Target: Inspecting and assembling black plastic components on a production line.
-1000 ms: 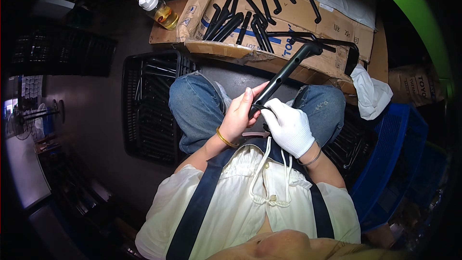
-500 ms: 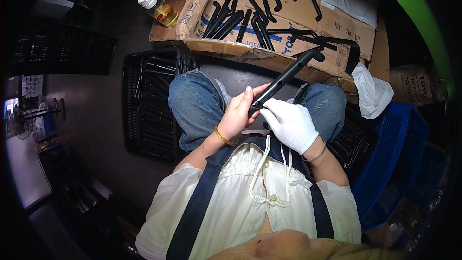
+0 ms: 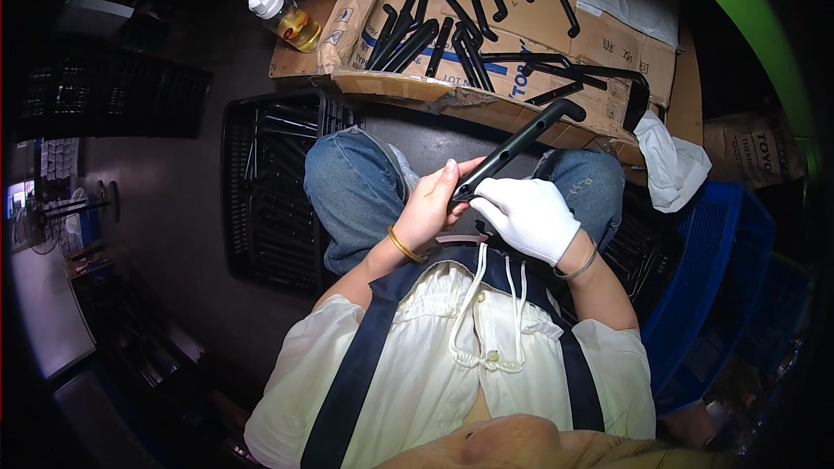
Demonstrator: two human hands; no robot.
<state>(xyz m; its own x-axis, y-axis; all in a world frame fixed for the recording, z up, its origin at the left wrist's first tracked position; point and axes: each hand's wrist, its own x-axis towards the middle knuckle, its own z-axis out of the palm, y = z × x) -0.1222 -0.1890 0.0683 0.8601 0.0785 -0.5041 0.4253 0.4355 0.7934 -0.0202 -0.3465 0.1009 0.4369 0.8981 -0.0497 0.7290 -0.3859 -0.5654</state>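
A long black plastic handle-shaped part [image 3: 521, 142] with a bent far end slants up and to the right above my lap. My right hand [image 3: 526, 215], in a white glove, grips its near end. My bare left hand [image 3: 432, 205], with a gold bangle at the wrist, touches the part's near end with thumb and fingers. I sit with both jean-clad knees raised under the part.
A flattened cardboard sheet [image 3: 608, 9] ahead carries several more black parts [image 3: 417, 30]. A small bottle of yellow liquid [image 3: 287, 19] stands at its left. A black crate [image 3: 269, 200] sits at my left, a blue crate [image 3: 721, 287] and a white cloth [image 3: 669, 165] at my right.
The far end of the black part has dipped slightly lower. Both hands keep their hold in the same place over my lap.
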